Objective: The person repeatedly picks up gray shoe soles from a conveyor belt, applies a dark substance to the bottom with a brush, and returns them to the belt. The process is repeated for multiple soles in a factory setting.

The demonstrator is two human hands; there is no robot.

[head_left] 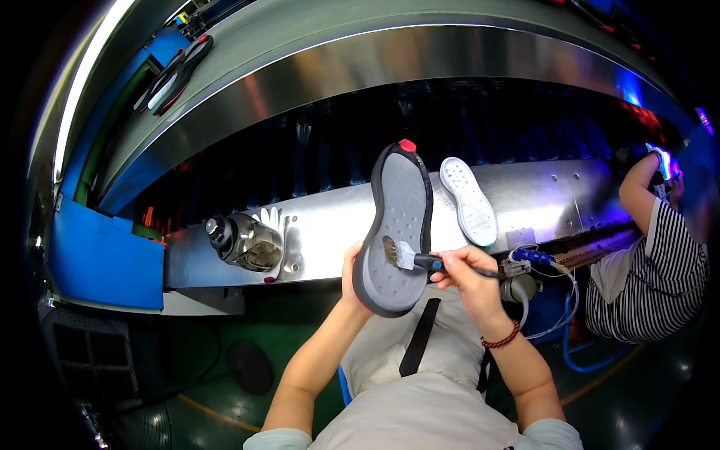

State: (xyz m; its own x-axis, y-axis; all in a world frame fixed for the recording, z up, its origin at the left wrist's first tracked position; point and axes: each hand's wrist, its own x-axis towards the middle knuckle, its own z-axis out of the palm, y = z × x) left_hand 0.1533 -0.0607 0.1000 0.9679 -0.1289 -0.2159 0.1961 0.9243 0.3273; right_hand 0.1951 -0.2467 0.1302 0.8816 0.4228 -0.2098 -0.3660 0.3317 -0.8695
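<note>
A large shoe sole (403, 202) with a grey inner face, black rim and red tip is held up in front of me. My left hand (354, 281) grips its left edge near the heel; some fingers are hidden behind it. Between the fingers of my right hand (472, 279) is the black handle of a flat paintbrush (409, 256). The bristles touch the sole's grey face near the heel. Just beyond, a smaller white sole (469, 201) lies on the metal ledge (330, 217).
On the ledge's left stands a clear bottle (251, 241) with a dark cap, beside a white glove (271, 219). A conveyor (360, 45) curves behind, carrying soles (176, 75) at left. Tubing (534, 256) hangs at right, near a co-worker in a striped top (652, 277).
</note>
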